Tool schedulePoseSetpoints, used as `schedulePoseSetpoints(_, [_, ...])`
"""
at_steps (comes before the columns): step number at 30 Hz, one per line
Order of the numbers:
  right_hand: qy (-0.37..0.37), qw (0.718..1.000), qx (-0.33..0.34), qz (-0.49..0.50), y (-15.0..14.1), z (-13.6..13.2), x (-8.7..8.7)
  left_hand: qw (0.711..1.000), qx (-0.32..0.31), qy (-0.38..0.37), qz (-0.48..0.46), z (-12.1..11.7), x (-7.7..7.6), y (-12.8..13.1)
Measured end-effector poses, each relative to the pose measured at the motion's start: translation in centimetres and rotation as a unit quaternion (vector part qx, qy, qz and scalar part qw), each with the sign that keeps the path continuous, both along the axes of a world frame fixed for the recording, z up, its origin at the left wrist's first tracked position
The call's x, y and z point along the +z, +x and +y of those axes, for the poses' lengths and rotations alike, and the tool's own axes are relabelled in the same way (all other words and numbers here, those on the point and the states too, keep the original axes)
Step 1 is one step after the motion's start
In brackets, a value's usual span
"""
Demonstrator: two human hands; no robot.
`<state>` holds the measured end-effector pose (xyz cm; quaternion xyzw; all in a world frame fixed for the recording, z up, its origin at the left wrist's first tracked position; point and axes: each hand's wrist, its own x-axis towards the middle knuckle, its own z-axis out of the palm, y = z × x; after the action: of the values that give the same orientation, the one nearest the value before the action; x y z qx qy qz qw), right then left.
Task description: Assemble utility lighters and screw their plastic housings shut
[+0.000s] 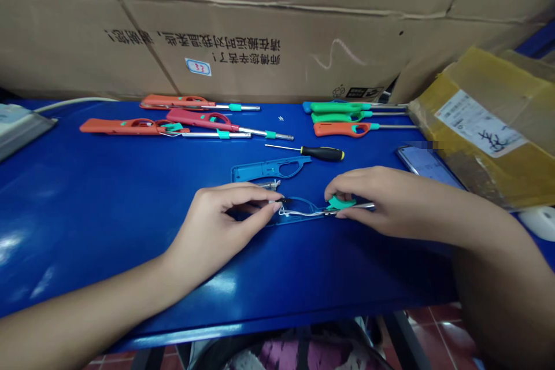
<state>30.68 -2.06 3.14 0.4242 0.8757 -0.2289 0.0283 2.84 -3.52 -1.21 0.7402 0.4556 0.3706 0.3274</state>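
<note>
An opened blue lighter shell (299, 208) lies on the blue table (108, 202), with a white wire and a metal tube inside it. My left hand (225, 219) pinches a small dark part at the wire's left end. My right hand (368, 199) is closed on the teal trigger piece (340, 203) and the metal tube at the shell's right end. The other blue shell half (269, 170) lies just behind my hands.
A black-handled screwdriver (318, 152) lies behind the shell. Orange and red long lighters (173, 121) lie at the back left, green and orange ones (347, 118) at the back right. A phone (427, 165), a yellow parcel (485, 127) and cardboard boxes (260, 40) border the table.
</note>
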Motion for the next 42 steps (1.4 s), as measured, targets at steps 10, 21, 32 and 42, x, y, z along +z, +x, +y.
schedulePoseSetpoints(10, [0.02,0.996,-0.015,0.09,-0.7,0.0,0.2,1.0,0.012,-0.004,-0.001,-0.1,0.2,0.1])
schedulePoseSetpoints(21, [-0.071,0.943,-0.169,0.279,-4.1,-0.2,-1.8,0.999,0.008,0.041,-0.004,-0.3,0.2,-0.1])
schedulePoseSetpoints(32, [-0.155,0.923,-0.176,0.305,-4.2,-0.2,-1.4,0.998,0.01,0.048,-0.028,-0.6,0.6,0.1])
schedulePoseSetpoints(42, [-0.153,0.91,-0.194,0.333,-5.6,-1.2,-2.2,0.996,-0.003,-0.034,-0.086,-0.5,0.6,0.4])
